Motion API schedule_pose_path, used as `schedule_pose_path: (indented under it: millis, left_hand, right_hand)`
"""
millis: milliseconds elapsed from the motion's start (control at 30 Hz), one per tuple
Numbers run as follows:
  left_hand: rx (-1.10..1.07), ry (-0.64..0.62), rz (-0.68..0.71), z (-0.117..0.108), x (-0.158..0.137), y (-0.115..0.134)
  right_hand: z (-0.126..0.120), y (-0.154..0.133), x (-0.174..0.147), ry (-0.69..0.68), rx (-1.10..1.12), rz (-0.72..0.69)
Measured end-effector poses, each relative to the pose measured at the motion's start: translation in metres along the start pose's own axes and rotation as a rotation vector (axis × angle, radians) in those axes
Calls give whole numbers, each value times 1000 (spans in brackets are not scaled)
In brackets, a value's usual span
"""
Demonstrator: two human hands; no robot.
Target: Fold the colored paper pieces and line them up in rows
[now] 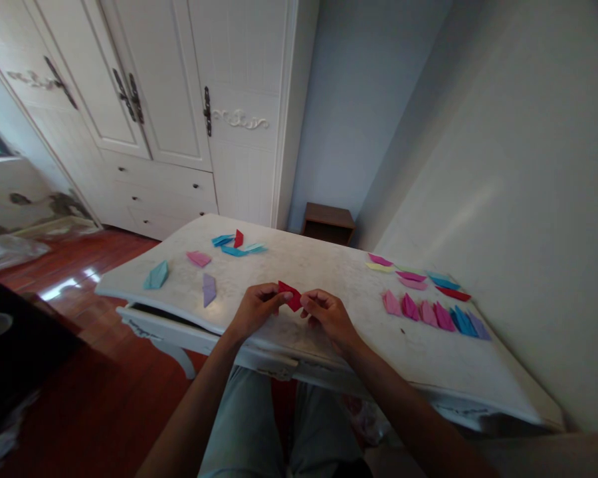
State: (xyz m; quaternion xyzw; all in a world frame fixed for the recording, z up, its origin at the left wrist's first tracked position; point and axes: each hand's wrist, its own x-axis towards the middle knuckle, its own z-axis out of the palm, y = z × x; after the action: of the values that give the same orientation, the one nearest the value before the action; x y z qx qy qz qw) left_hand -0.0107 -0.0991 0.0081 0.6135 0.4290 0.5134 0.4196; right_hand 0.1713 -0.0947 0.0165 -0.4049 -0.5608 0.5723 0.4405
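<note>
A small red folded paper [293,298] is held just above the near middle of the white table [339,279]. My left hand [259,307] pinches its left side, thumb in front. On its right edge, the thumb and fingertips of my right hand [327,316] are closed. Left of my hands lie a lavender folded paper [208,289], a pink one [199,258] and a pale teal one [156,275]. Farther back are blue paper pieces [233,251] and a red piece [238,238].
Pink, magenta, blue and lavender folded papers stand in a row [427,313] at the table's right, with flat folded pieces [411,277] behind. A white wardrobe [249,159] and a brown wooden cabinet [329,216] stand beyond the table. A wall borders the right side.
</note>
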Motion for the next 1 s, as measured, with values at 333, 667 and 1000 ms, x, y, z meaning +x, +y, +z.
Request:
schedule_pose_path:
  millis: [333,667,1000]
  left_hand:
    - [10,-18,-72,2,2,8]
    - [236,48,-208,17,13,5]
    - [148,-4,-171,108,12,23]
  right_hand:
    - [-6,-2,-12,122,-11,-90]
    - [-80,-8,-48,460,95,-179]
    - [-214,-23,-126,882,-194,-82]
